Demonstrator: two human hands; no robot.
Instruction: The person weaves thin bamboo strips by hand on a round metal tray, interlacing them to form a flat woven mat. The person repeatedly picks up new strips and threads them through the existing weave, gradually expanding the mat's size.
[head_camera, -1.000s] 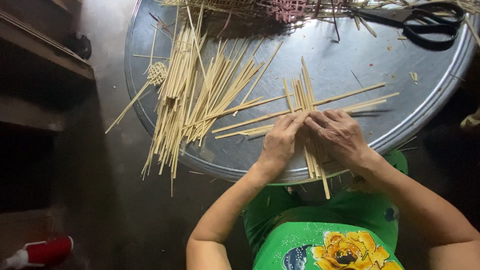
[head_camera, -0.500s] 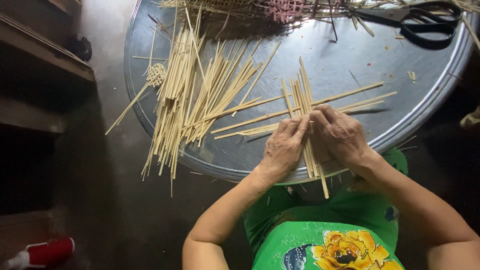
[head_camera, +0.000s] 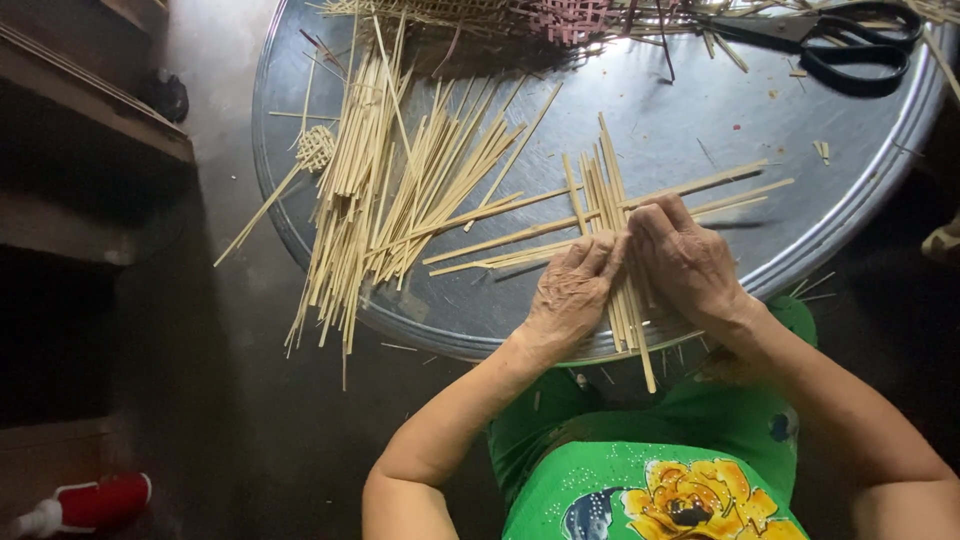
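Weaving only begun. A few pale strips (head_camera: 610, 215) laid side by side, pointing away from the body, w/ several long strips (head_camera: 690, 190) crossing them sideways; a small crossed patch only, right at the near part of the round metal tray (head_camera: 700, 110). No tight mat visible yet, strip ends loose and sticking out on all sides, some past the tray rim toward the lap.

Most material not used: big loose heap of strips (head_camera: 380, 200) lying fanned on the left part of the tray, well apart from the hands. One tiny woven piece (head_camera: 316, 148) near the left rim, on a thin stick. Finished or half-finished woven pieces (head_camera: 470, 12) at the far edge, only partly in view. Black scissors (head_camera: 850, 45) at far right, untouched.

Grip: both hands palm down on the crossing, side by side, touching at the fingertips. Left hand (head_camera: 570, 290) flat, fingers together and slightly bent, pressing the upright strips against the tray. Right hand (head_camera: 685, 260) also flat, fingers stretched forward onto the crossing point, thumb hidden. No wide spread, no lifting; seems pressing and pinching at the fingertips, but exactly which strip is pinched cannot be told, fingers cover it.

Judgement: early stage, base just starting, nearly all left to do.
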